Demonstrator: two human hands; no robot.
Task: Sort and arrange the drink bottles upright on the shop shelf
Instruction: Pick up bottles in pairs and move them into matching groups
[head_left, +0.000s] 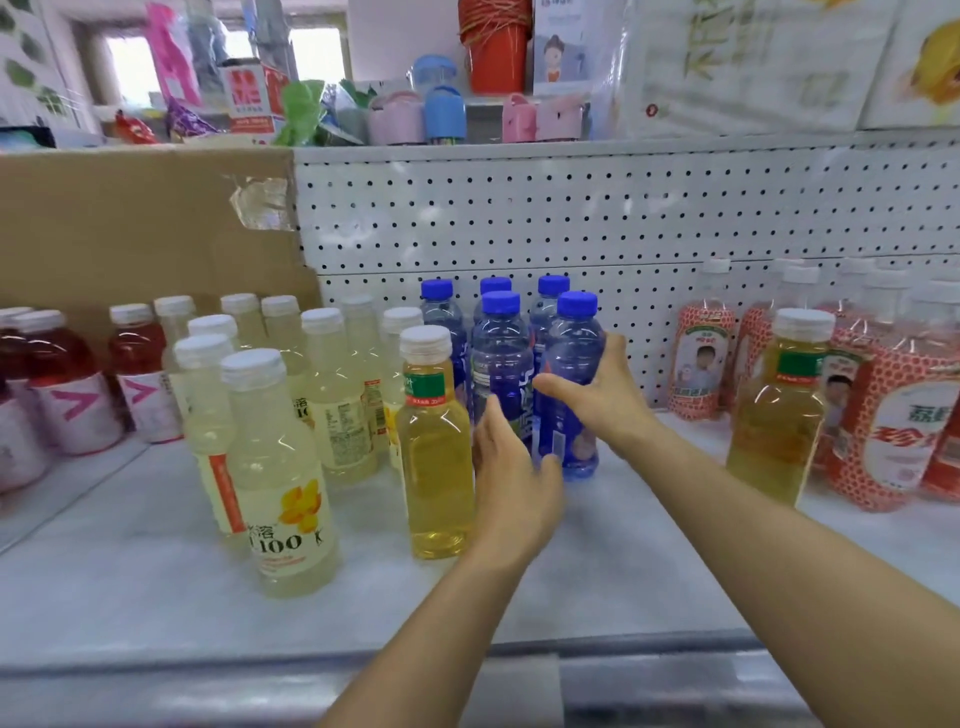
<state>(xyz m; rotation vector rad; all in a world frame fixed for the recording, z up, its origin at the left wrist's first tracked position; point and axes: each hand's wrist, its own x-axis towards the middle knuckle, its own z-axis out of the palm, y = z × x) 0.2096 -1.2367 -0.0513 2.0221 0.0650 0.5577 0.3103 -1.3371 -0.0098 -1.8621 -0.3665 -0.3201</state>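
Mid-step in closing up the blue-capped bottles (543, 322) at the far middle of the shelf (156, 571), hard against the pegboard (623, 218). Holding the front-right blue bottle (569, 364) in the right grip (597, 395), curled round its waist with thumb on the near face and fingers round the far side. Steadying with the left grip (514, 467), spread wide and clasping nothing, straight fingers laid against the lower label of the neighbouring blue bottle (498, 374); too blurred to judge how firmly. Standing upright, by the look of it, with base on or just above the shelf.

Next, probably: nudge the held bottle left and far until touching its row, then let go without tipping. After that, likely fetch the stray amber bottle (779, 410) from the right, near the red-patterned bottles (883, 431), and stand it beside the other amber bottle (436, 447), just left of the left grip. Mind the pale yellow bottles (280, 467) close on the left when reaching across.
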